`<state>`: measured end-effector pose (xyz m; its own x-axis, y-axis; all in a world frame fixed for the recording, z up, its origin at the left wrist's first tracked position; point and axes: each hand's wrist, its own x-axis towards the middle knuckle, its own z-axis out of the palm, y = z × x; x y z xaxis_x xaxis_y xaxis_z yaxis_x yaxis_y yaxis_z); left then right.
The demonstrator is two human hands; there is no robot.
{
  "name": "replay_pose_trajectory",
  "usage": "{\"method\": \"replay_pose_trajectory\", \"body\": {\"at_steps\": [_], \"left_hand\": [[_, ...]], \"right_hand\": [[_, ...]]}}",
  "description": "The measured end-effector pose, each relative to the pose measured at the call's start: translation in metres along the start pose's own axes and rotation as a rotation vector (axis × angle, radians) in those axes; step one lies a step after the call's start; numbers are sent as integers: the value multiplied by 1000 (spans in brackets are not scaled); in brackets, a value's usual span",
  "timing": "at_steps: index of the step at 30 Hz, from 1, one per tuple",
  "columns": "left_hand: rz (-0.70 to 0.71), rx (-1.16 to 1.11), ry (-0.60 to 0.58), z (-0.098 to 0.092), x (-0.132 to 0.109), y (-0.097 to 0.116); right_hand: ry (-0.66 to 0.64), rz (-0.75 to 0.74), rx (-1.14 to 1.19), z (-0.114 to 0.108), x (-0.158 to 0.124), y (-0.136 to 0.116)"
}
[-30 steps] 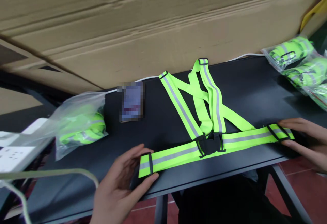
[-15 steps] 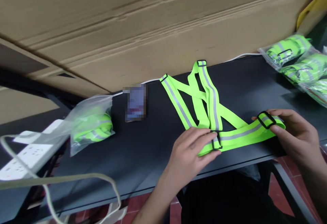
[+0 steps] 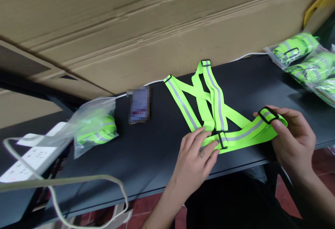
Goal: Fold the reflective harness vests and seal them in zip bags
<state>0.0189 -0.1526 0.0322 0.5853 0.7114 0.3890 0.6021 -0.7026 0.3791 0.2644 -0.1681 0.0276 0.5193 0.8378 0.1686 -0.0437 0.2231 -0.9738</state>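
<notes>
A neon-green reflective vest [image 3: 218, 100] of elastic straps with grey stripes lies spread on the black table. My left hand [image 3: 197, 155] is closed over the left end of its waist strap, beside a black buckle [image 3: 223, 140]; what lies under the fingers is partly hidden. My right hand [image 3: 295, 135] pinches the looped right end of that strap, thumb just below a black slide buckle [image 3: 268, 115]. This end is lifted off the table. The upper straps cross and lie flat, two more buckles at their far ends.
Bagged green vests [image 3: 298, 49] lie at the far right, and another bagged vest [image 3: 98, 129] at the left. A blurred phone [image 3: 140, 104] sits near the cardboard [image 3: 167, 44] behind the table [image 3: 146, 155]. Front left are a white power strip [image 3: 31, 159] and a looping cable [image 3: 86, 179].
My right hand has brought the strap end a little up and to the left, so the strap bows more. My left hand's fingers have shifted left, off the buckle onto the strap.
</notes>
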Motion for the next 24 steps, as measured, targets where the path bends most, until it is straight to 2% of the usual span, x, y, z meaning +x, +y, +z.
{"method": "replay_pose_trajectory", "body": {"at_steps": [5,8,13,18,22,24], "left_hand": [[20,24,-10,0,0,1],[38,42,-34,0,0,2],[20,14,-32,-1,-2,1],[32,-7,19,3,-2,1],[17,-131,88,6,-2,-1],[-2,-110,105,5,-4,-1]], "right_hand": [[-81,-277,-83,25,-8,-8],[-172,-398,-118,36,-9,-11],[-290,-424,-220,39,-6,-9],[-438,-650,-490,37,1,-9],[-541,-609,-492,47,3,-13],[-611,-645,-470,52,3,-12]]}}
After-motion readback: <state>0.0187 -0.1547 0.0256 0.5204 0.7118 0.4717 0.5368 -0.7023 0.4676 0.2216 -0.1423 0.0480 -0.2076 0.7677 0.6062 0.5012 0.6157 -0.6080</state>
